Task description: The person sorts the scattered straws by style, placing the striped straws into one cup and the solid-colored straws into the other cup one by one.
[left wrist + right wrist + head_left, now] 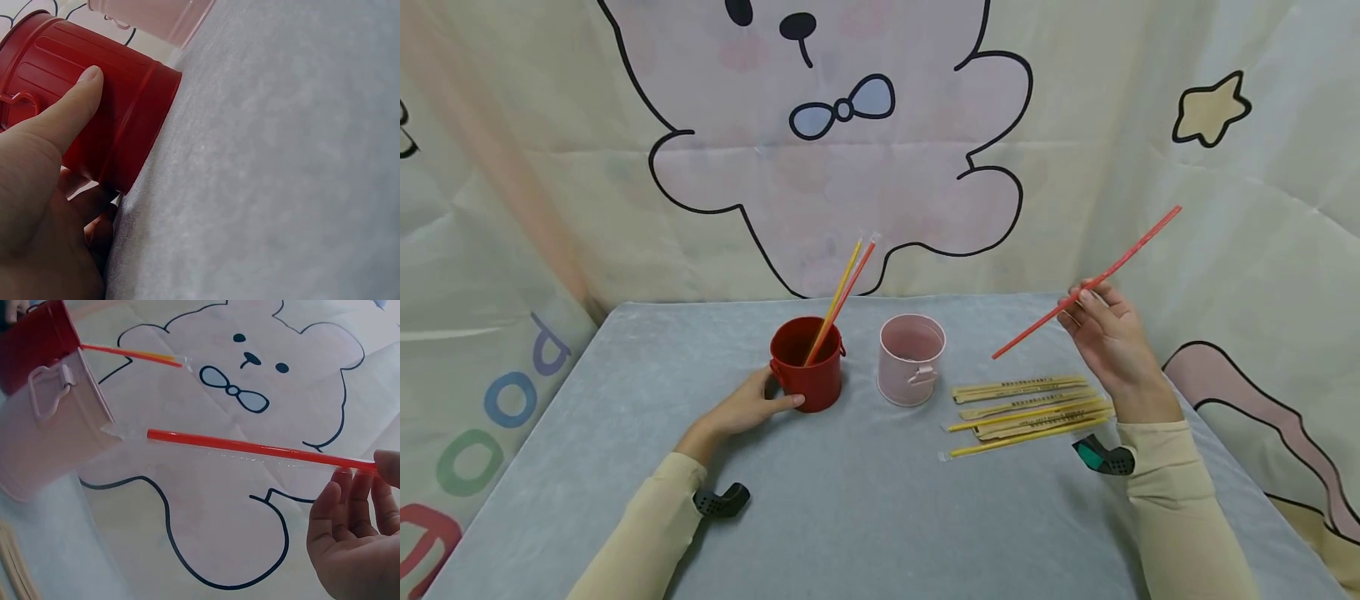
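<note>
Plainly, seen from the head view, the right hand [1108, 346] pinches a red drinking straw [1037, 326] near its middle, aslant in the air, while the left hand [741, 410] grips the red bucket [820, 385] low on its side. That straw looks next to weightless, springy rather than rigid, and I'd judge a light pinch at mid-length the best hold, since a hard squeeze could crease the tube. A yellow straw [843, 282] and an orange-red straw [859, 272] lean together inside the red bucket on the cloth-covered table [880, 517]; the pale pink bucket [898, 377] stands just beside it, and to its right lie yellow straws [1028, 437] and printed paper sleeves [1018, 388]. In the left wrist view, the thumb lies along the red bucket's glossy, ribbed wall; it seems thin painted metal, stiff and fairly light, smooth enough to slip from a slack grip, so low on the wall is a sound place to hold. The right wrist view shows the held straw best: slim, straight, bright red, sheathed in a clear wrapper [128, 432] whose crinkled end runs past the tip. That film looks slick, so tube and plastic are better caught together.
</note>
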The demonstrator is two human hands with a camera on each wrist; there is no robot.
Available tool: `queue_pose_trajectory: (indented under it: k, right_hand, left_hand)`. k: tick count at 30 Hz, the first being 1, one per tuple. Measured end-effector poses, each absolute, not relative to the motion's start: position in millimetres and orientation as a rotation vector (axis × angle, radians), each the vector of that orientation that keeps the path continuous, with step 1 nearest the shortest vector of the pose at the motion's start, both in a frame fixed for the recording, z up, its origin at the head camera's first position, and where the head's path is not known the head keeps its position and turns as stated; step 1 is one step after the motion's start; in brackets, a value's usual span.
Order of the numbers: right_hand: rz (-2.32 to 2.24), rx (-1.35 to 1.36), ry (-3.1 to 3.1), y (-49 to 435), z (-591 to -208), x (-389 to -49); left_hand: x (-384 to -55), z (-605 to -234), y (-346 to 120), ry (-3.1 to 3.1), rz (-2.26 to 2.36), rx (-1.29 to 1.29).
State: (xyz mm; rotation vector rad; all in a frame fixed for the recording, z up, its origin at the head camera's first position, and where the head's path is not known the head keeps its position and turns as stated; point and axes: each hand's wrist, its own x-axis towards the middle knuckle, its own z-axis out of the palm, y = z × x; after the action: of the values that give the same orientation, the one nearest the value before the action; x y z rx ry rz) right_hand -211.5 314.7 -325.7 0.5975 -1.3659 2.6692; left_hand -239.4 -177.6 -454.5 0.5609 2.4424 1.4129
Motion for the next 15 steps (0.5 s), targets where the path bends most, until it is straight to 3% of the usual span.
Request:
queue_pose_trajectory:
  k: [15]
  right_hand:
    - [2.780, 0.759, -1.201, 304.7, -312.4, -197.8]
  left_hand:
    - [-239.6, -454.9, -176.1, 2.452, 1.403, 0.561]
